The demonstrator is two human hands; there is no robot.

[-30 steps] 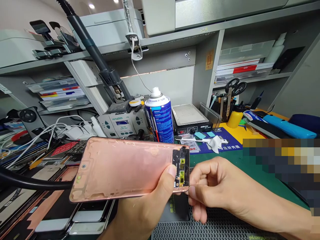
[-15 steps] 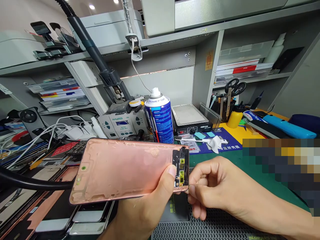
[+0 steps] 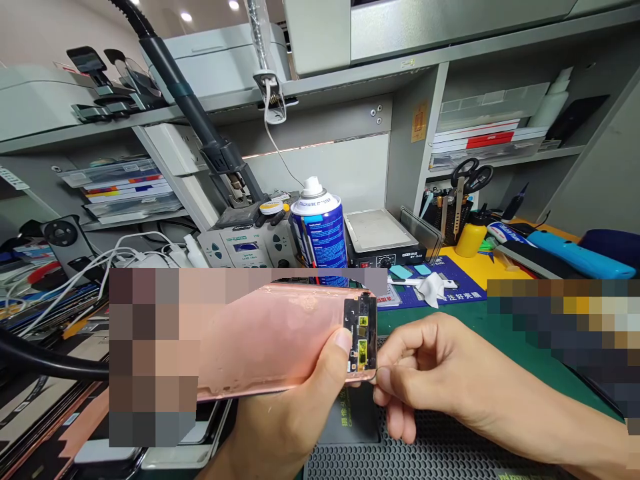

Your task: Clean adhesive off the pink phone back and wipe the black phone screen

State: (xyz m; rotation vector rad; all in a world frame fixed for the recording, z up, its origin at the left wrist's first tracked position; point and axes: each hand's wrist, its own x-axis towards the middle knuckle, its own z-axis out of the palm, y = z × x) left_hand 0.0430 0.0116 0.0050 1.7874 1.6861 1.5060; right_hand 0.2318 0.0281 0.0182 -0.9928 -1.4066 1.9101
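My left hand (image 3: 295,420) grips a phone screen (image 3: 270,347) from below, thumb on its copper-pink back near the right end. At that end sits a black flex circuit (image 3: 356,333) with yellow-green patches. The screen is held in the air, slightly tilted; blurred blocks cover its left part. My right hand (image 3: 425,373) is at the screen's lower right corner, thumb and forefinger pinched together against the edge. What lies between those fingertips, if anything, is too small to make out.
A blue spray can (image 3: 323,233) stands behind the screen, beside a hot-air station (image 3: 245,248) and a flat heating plate (image 3: 379,230). Stacked phone parts (image 3: 55,427) lie at left. A perforated black mat (image 3: 430,457) lies below my hands. Scissors (image 3: 473,175) stand in a holder at right.
Both hands keep nearly the same pose, with my right fingertips still at the corner. The view has shifted very slightly. Blurred blocks now cover the screen's left part.
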